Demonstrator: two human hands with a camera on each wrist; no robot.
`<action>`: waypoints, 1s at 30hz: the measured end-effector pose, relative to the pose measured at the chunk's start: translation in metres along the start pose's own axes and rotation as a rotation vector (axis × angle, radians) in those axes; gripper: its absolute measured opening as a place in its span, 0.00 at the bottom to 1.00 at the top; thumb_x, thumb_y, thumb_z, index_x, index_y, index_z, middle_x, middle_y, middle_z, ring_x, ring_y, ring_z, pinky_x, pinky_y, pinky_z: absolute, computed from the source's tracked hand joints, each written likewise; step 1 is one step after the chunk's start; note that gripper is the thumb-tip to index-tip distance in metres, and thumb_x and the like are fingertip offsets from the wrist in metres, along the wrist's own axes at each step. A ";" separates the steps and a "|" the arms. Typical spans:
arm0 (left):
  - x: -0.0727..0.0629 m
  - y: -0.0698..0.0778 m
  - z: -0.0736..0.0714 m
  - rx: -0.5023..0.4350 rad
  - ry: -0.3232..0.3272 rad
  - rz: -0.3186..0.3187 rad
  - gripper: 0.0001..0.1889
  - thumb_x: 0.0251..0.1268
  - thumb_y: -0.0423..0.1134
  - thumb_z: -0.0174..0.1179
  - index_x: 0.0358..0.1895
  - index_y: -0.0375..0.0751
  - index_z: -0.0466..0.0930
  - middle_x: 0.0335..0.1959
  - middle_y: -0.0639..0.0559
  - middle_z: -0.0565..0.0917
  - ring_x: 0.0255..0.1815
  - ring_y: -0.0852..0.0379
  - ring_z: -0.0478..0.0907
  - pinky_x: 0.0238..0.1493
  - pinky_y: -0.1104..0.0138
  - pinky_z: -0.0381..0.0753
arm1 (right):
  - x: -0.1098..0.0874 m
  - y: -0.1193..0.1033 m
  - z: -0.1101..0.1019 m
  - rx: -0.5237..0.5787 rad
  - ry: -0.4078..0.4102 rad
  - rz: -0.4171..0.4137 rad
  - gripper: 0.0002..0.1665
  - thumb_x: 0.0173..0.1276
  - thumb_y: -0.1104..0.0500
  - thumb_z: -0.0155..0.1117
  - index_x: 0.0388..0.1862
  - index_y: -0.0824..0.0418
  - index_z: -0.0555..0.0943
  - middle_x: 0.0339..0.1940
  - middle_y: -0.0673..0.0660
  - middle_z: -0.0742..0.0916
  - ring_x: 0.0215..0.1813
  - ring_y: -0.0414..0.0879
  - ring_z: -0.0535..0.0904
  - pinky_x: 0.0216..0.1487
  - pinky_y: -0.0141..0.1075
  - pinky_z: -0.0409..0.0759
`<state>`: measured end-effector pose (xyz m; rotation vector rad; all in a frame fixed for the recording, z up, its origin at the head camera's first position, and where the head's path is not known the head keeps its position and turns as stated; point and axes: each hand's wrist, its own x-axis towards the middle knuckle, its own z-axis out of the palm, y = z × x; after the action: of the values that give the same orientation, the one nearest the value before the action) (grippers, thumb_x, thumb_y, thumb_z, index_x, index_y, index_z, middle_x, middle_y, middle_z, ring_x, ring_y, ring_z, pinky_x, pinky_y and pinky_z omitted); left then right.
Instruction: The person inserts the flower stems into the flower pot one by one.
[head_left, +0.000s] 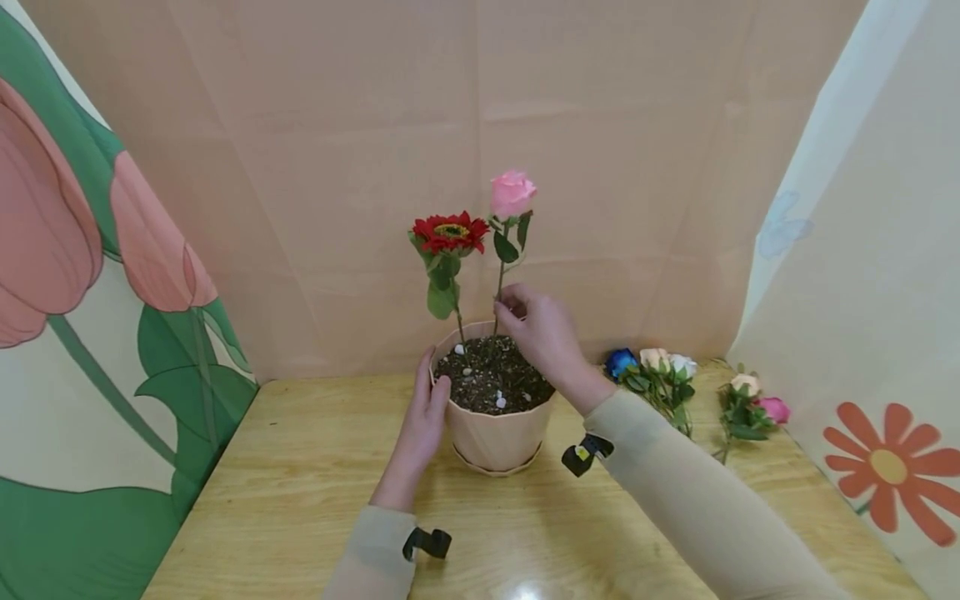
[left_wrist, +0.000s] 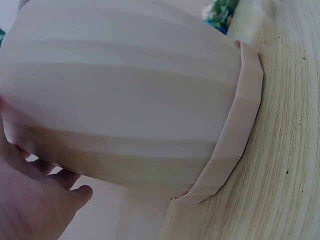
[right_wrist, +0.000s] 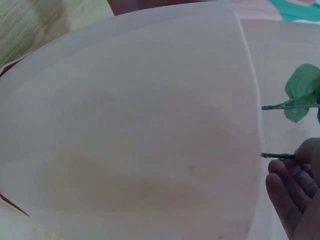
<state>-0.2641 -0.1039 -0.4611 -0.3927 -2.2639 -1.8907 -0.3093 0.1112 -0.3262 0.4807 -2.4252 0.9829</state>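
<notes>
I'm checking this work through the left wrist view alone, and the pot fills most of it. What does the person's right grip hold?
Observer: The right grip pinches the pink rose by its stem.

Operator: Thanks. My view cuts off the top of the pot, so does any other flower stand in it?

Observer: Yes, one: a red flower stands in the soil, left of the rose in the head view.
</notes>
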 end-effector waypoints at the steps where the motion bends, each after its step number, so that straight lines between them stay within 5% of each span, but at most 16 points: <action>1: 0.000 0.001 0.000 0.001 0.000 0.001 0.33 0.95 0.53 0.42 0.93 0.59 0.44 0.93 0.48 0.46 0.90 0.38 0.46 0.86 0.37 0.48 | -0.001 0.001 0.001 -0.007 0.000 0.001 0.10 0.82 0.56 0.69 0.51 0.61 0.91 0.42 0.57 0.94 0.42 0.53 0.89 0.48 0.52 0.87; 19: 0.000 0.002 0.001 0.014 0.006 0.008 0.33 0.95 0.52 0.41 0.93 0.57 0.44 0.93 0.46 0.46 0.90 0.38 0.46 0.86 0.37 0.49 | -0.010 0.006 0.013 -0.035 0.043 -0.022 0.09 0.82 0.57 0.72 0.47 0.59 0.95 0.41 0.55 0.95 0.39 0.51 0.90 0.43 0.49 0.87; 30: 0.000 0.004 0.001 0.016 0.017 0.006 0.33 0.95 0.51 0.43 0.93 0.55 0.45 0.93 0.46 0.47 0.90 0.40 0.46 0.86 0.39 0.49 | -0.017 0.009 0.021 0.069 0.074 0.025 0.11 0.82 0.58 0.71 0.51 0.63 0.94 0.47 0.58 0.95 0.46 0.52 0.91 0.49 0.51 0.89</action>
<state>-0.2632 -0.1022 -0.4577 -0.3794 -2.2635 -1.8648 -0.3053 0.1048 -0.3535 0.4306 -2.3433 1.0786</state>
